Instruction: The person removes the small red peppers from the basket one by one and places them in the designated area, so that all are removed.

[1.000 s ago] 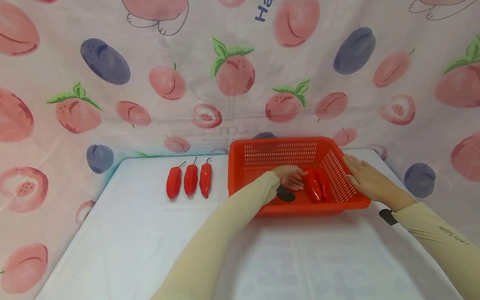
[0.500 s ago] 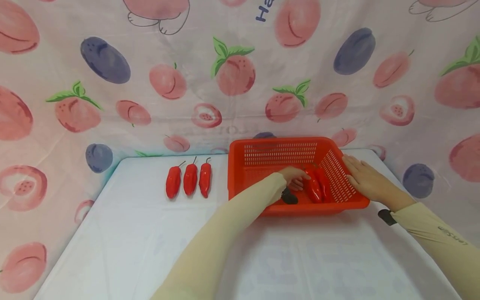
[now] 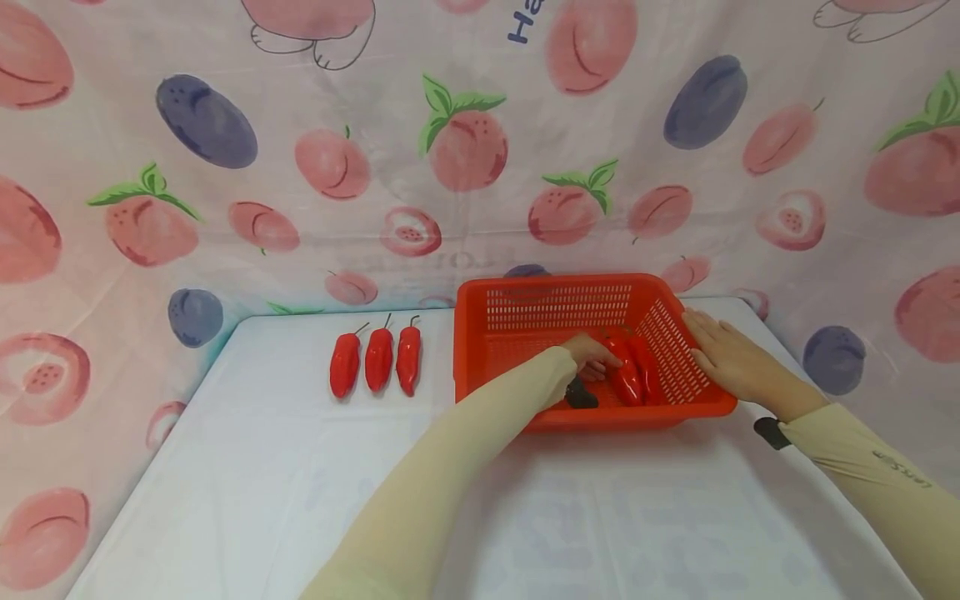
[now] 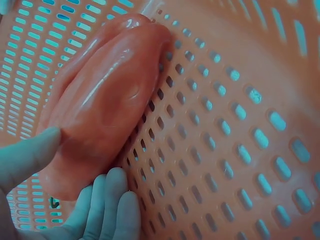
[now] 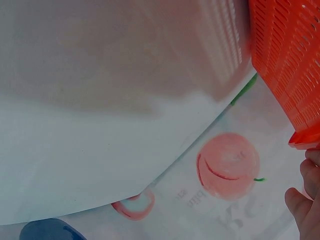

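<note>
Basket walls [image 3: 600,419] block sideways; room lies above.

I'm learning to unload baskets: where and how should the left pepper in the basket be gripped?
Probably round the thick middle of the left pepper, coming from above and its left, where the left hand is. The basket is open above, the pepper's body is broad, and the right pepper lies close along its other side, leaving little room.

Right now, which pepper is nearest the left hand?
The left pepper in the basket, touching the left hand; its neighbour lies beyond, the other three outside.
</note>
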